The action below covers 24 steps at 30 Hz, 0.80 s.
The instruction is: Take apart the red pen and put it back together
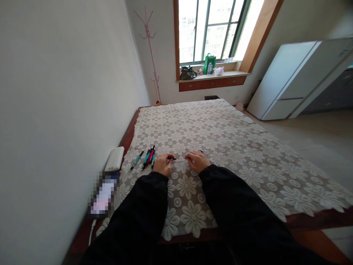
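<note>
**Pen parts being held between both hands over the lace-covered table**

A thin dark pen piece (171, 158) is being pinched at the fingertips of the left hand (162, 163), its long axis lying roughly left to right and its free tip pointing toward the right hand (197, 160). The left grip is being kept narrow, closed on that piece. The right hand is being rested knuckles-up just beside it, with a small dark part (201, 151) showing at its far edge; whether the fingers are closed on that part cannot be told, since it is too small and mostly hidden. The two hands are being held near each other, with only a short gap between them, and the left hand is the nearer to the pen piece.

To the left of the left hand, a bundle of pens (149, 156) is lying on the cloth, their long axes running away from the person and slightly to the right. A single teal pen (136, 160) is lying apart, further left, at a similar slant. Beyond it, near the wall, a white power bank (115, 159) is being kept on the wooden table edge, with a phone (102, 193) nearer the person.

The table (317, 220) is being covered by a cream floral lace cloth (220, 136). At the far end of the room, a window (211, 29), a pink coat stand (150, 48) and a white fridge (292, 79) are being shown.
</note>
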Tool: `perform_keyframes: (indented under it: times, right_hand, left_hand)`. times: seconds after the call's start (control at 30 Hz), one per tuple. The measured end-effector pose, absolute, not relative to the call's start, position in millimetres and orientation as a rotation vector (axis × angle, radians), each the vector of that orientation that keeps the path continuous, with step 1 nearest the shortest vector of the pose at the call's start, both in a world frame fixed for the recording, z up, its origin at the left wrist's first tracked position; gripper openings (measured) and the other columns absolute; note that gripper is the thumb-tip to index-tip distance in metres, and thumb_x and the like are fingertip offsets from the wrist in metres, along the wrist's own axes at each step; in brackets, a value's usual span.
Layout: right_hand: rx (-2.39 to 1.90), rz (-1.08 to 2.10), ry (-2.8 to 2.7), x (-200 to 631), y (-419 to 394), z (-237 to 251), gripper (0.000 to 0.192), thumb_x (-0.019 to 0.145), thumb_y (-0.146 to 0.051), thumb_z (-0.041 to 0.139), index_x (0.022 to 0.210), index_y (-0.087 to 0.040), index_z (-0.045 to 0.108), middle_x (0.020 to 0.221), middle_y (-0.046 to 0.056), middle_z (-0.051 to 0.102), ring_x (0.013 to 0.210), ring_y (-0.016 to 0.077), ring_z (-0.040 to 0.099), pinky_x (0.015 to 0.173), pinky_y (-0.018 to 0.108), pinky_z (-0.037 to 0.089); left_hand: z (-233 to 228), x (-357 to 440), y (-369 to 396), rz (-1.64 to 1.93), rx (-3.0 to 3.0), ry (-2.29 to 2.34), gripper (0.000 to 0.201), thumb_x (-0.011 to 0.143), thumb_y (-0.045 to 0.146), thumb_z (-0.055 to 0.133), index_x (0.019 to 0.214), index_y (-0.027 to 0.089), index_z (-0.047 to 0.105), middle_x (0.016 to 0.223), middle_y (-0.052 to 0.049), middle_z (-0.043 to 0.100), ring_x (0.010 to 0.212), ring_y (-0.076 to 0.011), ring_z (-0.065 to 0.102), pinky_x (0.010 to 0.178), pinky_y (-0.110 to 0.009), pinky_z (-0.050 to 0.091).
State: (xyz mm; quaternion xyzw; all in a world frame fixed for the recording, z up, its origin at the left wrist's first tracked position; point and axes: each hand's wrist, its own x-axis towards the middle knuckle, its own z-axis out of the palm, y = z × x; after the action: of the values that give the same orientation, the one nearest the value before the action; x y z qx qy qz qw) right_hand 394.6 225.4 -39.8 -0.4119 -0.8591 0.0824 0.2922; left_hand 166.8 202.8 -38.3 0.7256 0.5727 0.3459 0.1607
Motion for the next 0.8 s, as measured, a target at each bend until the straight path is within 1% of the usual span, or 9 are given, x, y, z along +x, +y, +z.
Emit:
perform_keyframes:
  times: [0.13, 0.23, 0.33, 0.43, 0.5, 0.57, 0.7, 0.73, 0.8]
  right_hand:
    - [-1.048, 0.254, -2.332, 393, 225, -41, 0.018, 0.087, -0.013, 0.055, 0.092, -0.023, 0.069, 0.092, 0.003, 0.070, 0.087, 0.0186, 0.063, 0.080, 0.031, 0.044]
    - [-1.004, 0.272, -2.340, 392, 225, -40, 0.018, 0.089, -0.014, 0.055, 0.094, -0.022, 0.070, 0.089, 0.003, 0.069, 0.084, 0.0177, 0.063, 0.076, 0.029, 0.044]
    - [-0.957, 0.265, -2.380, 391, 224, -39, 0.016, 0.088, -0.014, 0.056, 0.091, -0.021, 0.070, 0.085, 0.004, 0.068, 0.083, 0.0181, 0.061, 0.076, 0.029, 0.044]
    - [-1.009, 0.198, -2.398, 392, 222, -36, 0.013, 0.086, -0.016, 0.059, 0.087, -0.022, 0.070, 0.086, 0.003, 0.069, 0.087, 0.0199, 0.060, 0.080, 0.032, 0.043]
    - [-1.036, 0.143, -2.386, 395, 222, -33, 0.011, 0.087, -0.021, 0.060, 0.087, -0.023, 0.072, 0.090, 0.004, 0.070, 0.090, 0.0211, 0.059, 0.083, 0.035, 0.042]
    - [-1.051, 0.099, -2.337, 399, 224, -31, 0.014, 0.090, -0.023, 0.059, 0.090, -0.024, 0.073, 0.095, 0.004, 0.070, 0.095, 0.0216, 0.059, 0.087, 0.036, 0.041]
    - [-1.223, 0.009, -2.184, 414, 237, -36, 0.027, 0.088, -0.013, 0.056, 0.105, -0.026, 0.073, 0.111, 0.005, 0.069, 0.109, 0.0234, 0.056, 0.096, 0.039, 0.038]
    - [-1.274, -0.003, -2.179, 418, 242, -39, 0.027, 0.086, -0.013, 0.058, 0.105, -0.027, 0.072, 0.114, 0.005, 0.069, 0.112, 0.0246, 0.054, 0.099, 0.041, 0.036]
    - [-1.340, 0.012, -2.210, 424, 248, -46, 0.018, 0.087, -0.017, 0.062, 0.097, -0.028, 0.073, 0.112, 0.004, 0.069, 0.110, 0.0254, 0.055, 0.100, 0.043, 0.035]
  left_hand:
    - [-33, 169, 200, 1.033, 2.167, 1.551, 0.017, 0.083, 0.022, 0.065, 0.099, 0.024, 0.070, 0.115, -0.004, 0.069, 0.113, -0.0232, 0.059, 0.102, -0.040, 0.045]
    - [-31, 170, 198, 1.035, 2.257, 1.457, 0.015, 0.078, 0.032, 0.073, 0.091, 0.025, 0.072, 0.122, -0.004, 0.066, 0.120, -0.0245, 0.056, 0.108, -0.042, 0.041]
    - [-31, 171, 197, 0.964, 2.316, 1.449, 0.006, 0.076, 0.028, 0.074, 0.081, 0.025, 0.073, 0.119, -0.003, 0.067, 0.122, -0.0254, 0.053, 0.111, -0.044, 0.039]
    - [-31, 171, 196, 0.913, 2.332, 1.487, 0.002, 0.076, 0.024, 0.072, 0.077, 0.024, 0.072, 0.114, -0.003, 0.068, 0.121, -0.0256, 0.053, 0.109, -0.044, 0.040]
    - [-30, 171, 195, 0.888, 2.339, 1.517, 0.003, 0.074, 0.023, 0.071, 0.077, 0.024, 0.071, 0.114, -0.004, 0.068, 0.122, -0.0266, 0.053, 0.108, -0.045, 0.040]
    - [-29, 171, 194, 0.865, 2.347, 1.529, 0.007, 0.071, 0.022, 0.071, 0.078, 0.024, 0.071, 0.117, -0.004, 0.067, 0.123, -0.0276, 0.052, 0.109, -0.046, 0.040]
    - [-30, 170, 195, 0.848, 2.331, 1.503, 0.021, 0.066, 0.014, 0.068, 0.085, 0.024, 0.071, 0.123, -0.004, 0.064, 0.122, -0.0268, 0.053, 0.109, -0.045, 0.040]
    - [-31, 170, 195, 0.853, 2.321, 1.503, 0.024, 0.065, 0.013, 0.067, 0.086, 0.024, 0.071, 0.124, -0.004, 0.064, 0.122, -0.0266, 0.053, 0.109, -0.045, 0.040]
    - [-32, 170, 196, 0.868, 2.302, 1.510, 0.026, 0.065, 0.011, 0.065, 0.087, 0.023, 0.071, 0.123, -0.004, 0.064, 0.122, -0.0264, 0.053, 0.109, -0.045, 0.041]
